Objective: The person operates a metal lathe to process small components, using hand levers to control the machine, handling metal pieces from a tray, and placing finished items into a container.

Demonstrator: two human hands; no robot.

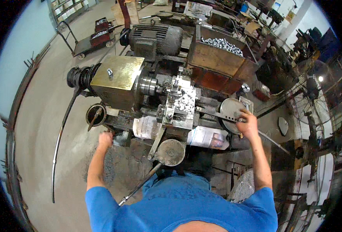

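Note:
I stand at an old metal lathe (140,83) with a brass-coloured headstock cover. My right hand (248,123) grips the rim of the round handwheel (230,109) at the lathe's right end. My left hand (105,138) is closed on a small lever or part at the machine's front left edge; what it holds is hidden by the fingers. The tool slide (180,102), covered in metal chips, sits between my hands. A second round wheel on a long lever (170,152) hangs just in front of my chest.
A rusty bin of shiny metal parts (221,50) stands behind the lathe, beside a grey electric motor (155,38). A small can with a brush (95,115) sits at the left. A wheeled cart (91,38) stands far left; floor fans (314,100) at right.

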